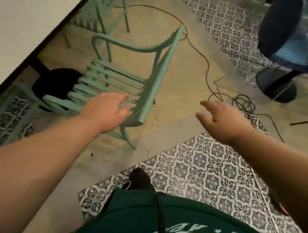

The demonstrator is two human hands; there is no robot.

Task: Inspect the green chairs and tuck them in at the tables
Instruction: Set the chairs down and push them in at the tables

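Head view, as I watch it remotely. The left hand (110, 108) reaches out with its fingers straight and slightly spread, holding nothing; it lies over the near end of the slatted seat of the green chair (114, 76), its fingertips just beside the back rail, and I cannot tell whether they touch it. The right hand (221, 117) hovers to the right of the chair, well apart from it, with fingers spread and loosely bent, also holding nothing.

The chair stands on the plain floor with its seat turned left toward the white table (30, 9), its front edge near the table's black base (56, 85). A second green chair (126, 18) stands farther off along the same table. A black cable (244, 105) trails across the floor to the right and far side. Patterned tiles (200, 164) lie near, beside my wearer's dark shoe (140, 178)
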